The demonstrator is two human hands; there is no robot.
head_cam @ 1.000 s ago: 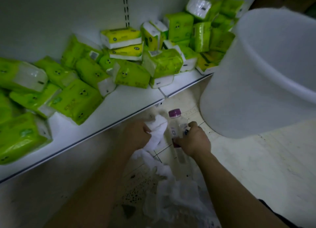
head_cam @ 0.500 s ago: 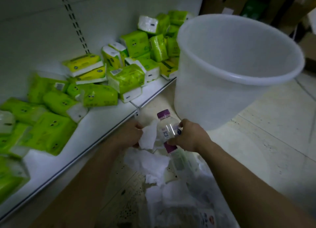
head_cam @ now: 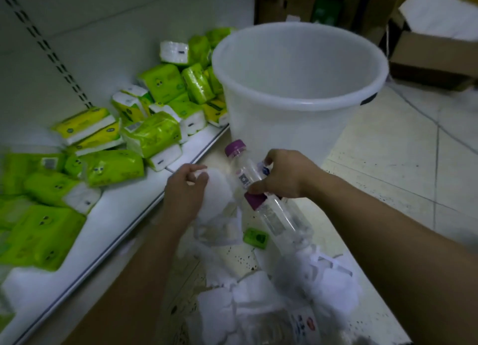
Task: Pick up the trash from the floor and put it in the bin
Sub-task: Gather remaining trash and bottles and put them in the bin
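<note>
My right hand (head_cam: pixel 282 174) grips a clear plastic bottle (head_cam: pixel 243 171) with a purple cap, lifted off the floor just in front of the white bin (head_cam: pixel 297 127). My left hand (head_cam: pixel 185 192) is closed on a crumpled white tissue (head_cam: pixel 217 192) beside the bottle. A second clear bottle (head_cam: pixel 279 218) with a purple cap lies below my right hand; whether the hand touches it is unclear. More crumpled white tissue (head_cam: pixel 248 300) and a small green wrapper (head_cam: pixel 256 238) lie on the floor under my arms. The bin stands upright and looks empty.
A low white shelf (head_cam: pixel 124 215) on the left carries several green and yellow tissue packs (head_cam: pixel 152 135). Cardboard boxes (head_cam: pixel 434 57) stand behind the bin at the right. Tiled floor (head_cam: pixel 403 179) stretches to the right of the bin.
Both hands have risen from the floor toward the bin, the right with the bottle, the left with the tissue. The view has swung right, showing the bin's open top.
</note>
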